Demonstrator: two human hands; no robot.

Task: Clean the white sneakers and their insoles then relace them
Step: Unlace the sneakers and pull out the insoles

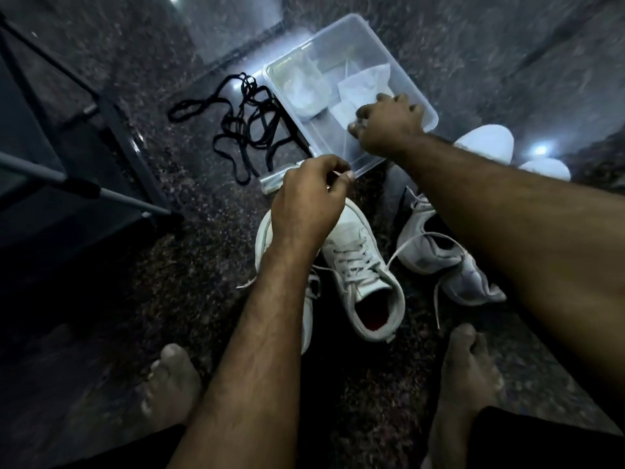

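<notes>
A laced white sneaker (363,265) with a red insole stands upright on the floor between my bare feet. A second white sneaker (436,252) lies on its side to the right, its white laces loose. My left hand (309,194) hovers above the first sneaker's toe, thumb and forefinger pinching the near corner rim of a clear plastic box (341,38). My right hand (389,125) reaches into the box with its fingers curled down by white cloths (362,86). What those fingers hold is hidden.
Loose black laces (250,130) lie tangled left of the box. Two rounded white objects (483,143) sit at the right behind my forearm. Dark stand legs (111,194) and a dark panel stand at the left. The floor is dark speckled stone.
</notes>
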